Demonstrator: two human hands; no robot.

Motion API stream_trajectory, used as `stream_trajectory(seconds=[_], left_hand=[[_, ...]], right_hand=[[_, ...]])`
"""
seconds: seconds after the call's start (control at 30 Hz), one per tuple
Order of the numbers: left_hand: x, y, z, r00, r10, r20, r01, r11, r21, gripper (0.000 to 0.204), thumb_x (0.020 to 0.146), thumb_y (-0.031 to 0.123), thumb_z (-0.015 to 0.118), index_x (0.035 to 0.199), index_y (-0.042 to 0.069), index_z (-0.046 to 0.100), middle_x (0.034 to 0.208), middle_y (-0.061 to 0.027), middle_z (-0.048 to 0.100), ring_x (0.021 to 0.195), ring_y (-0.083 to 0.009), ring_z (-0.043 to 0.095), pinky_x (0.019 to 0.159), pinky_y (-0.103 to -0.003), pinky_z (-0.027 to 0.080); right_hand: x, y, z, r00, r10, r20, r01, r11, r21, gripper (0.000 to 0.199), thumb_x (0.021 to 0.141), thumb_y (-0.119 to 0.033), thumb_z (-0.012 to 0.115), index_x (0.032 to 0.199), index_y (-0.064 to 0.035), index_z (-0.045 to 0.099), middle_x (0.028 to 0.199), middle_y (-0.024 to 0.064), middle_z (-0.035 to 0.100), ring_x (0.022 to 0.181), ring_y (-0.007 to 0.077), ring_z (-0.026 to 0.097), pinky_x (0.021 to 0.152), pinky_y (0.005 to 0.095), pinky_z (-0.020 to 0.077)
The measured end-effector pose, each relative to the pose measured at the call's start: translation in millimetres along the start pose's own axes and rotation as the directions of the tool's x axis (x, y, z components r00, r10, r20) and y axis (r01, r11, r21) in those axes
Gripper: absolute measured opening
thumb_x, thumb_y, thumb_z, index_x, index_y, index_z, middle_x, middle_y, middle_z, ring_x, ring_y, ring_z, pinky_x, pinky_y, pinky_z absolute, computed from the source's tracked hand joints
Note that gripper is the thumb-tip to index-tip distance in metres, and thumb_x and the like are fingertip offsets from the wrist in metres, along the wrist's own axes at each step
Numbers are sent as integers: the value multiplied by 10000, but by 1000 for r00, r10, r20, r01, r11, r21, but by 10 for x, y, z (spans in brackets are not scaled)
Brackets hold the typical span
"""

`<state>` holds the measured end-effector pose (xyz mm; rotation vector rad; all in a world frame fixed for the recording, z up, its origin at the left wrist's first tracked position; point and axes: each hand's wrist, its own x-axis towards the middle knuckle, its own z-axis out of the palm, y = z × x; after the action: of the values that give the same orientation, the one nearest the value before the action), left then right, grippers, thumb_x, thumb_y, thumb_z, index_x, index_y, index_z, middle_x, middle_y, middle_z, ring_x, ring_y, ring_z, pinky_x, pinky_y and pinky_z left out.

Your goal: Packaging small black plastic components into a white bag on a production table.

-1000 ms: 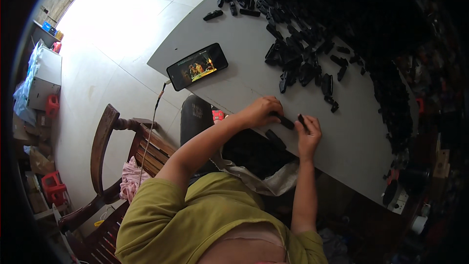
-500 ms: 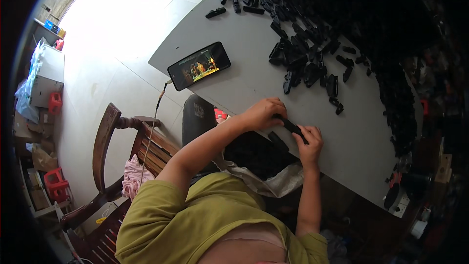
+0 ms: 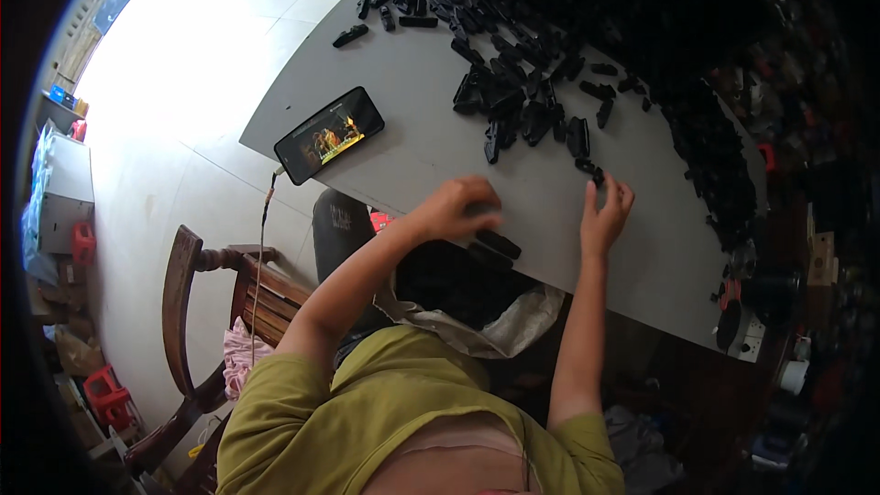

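Observation:
My right hand (image 3: 605, 213) reaches over the grey table with its fingers apart. Its fingertips are at a small black plastic piece (image 3: 589, 168); whether they touch it, I cannot make out. My left hand (image 3: 461, 205) hovers near the table's front edge, blurred, thumb and fingers apart, with nothing visible between them. Just below it, a long black plastic piece (image 3: 499, 242) lies at the edge, beside another dark piece (image 3: 489, 258). An open pale sack (image 3: 500, 341) with dark contents sits at my lap under the edge.
Many black plastic pieces (image 3: 532, 82) are heaped across the far side of the table (image 3: 394, 142). A phone (image 3: 330, 135) playing video lies at the left, its cable (image 3: 265, 229) hanging off the edge. A wooden chair (image 3: 181, 312) stands at the left.
My left hand has let go of the long black piece, which now lies at the edge. The right hand has left it and moved farther away, to the small piece. The view has shifted.

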<state>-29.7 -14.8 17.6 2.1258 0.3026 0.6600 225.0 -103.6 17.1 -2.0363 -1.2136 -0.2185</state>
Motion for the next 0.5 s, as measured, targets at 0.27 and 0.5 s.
stream_trajectory(seconds=[0.27,0.5], left_hand=[[524,-235,-16,800,-197,-567,467,797,383,318,703,68,680,967,68,504,927,-104,528,913,-324,522,770,-402,446],[154,-102,34,918,-70,-391,268,837,478,294,691,46,653,946,70,507,925,-111,501,935,-319,511,781,-409,437]], right_hand=[[-128,207,162,993,76,92,-81,995,51,330,864,-123,604,1165,-26,509,1076,127,537,963,293,557,814,397,471],[-242,3,44,972,-190,139,219,947,-234,262,858,-61,548,1108,4,505,1002,91,572,851,220,572,758,349,475]])
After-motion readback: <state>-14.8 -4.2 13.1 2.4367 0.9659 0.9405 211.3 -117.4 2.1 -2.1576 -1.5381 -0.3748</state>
